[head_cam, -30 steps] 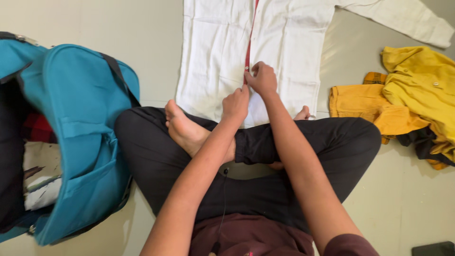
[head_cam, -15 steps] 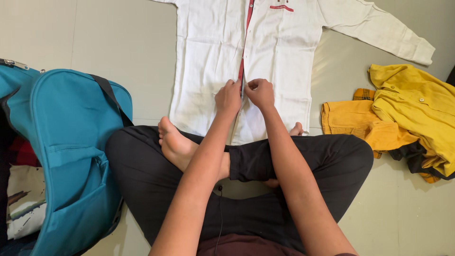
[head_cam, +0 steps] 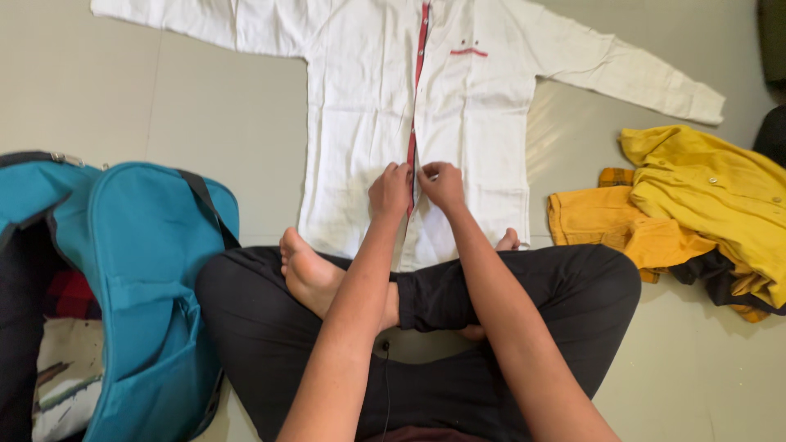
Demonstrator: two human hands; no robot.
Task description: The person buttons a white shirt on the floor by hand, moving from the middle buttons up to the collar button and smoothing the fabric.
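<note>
Shirt (head_cam: 360,106) lies ahead, bag (head_cam: 147,278) left, clothes pile (head_cam: 688,213) right.

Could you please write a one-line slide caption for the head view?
Seated cross-legged, left hand and right hand pinch the white shirt at its red placket, teal bag alongside.

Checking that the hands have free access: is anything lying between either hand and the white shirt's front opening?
Nothing visible does. The left hand and right hand both rest directly on the white shirt, pinching at its red placket. The yellow clothes lie off to the right and the teal bag to the left, both apart from the hands.
</note>
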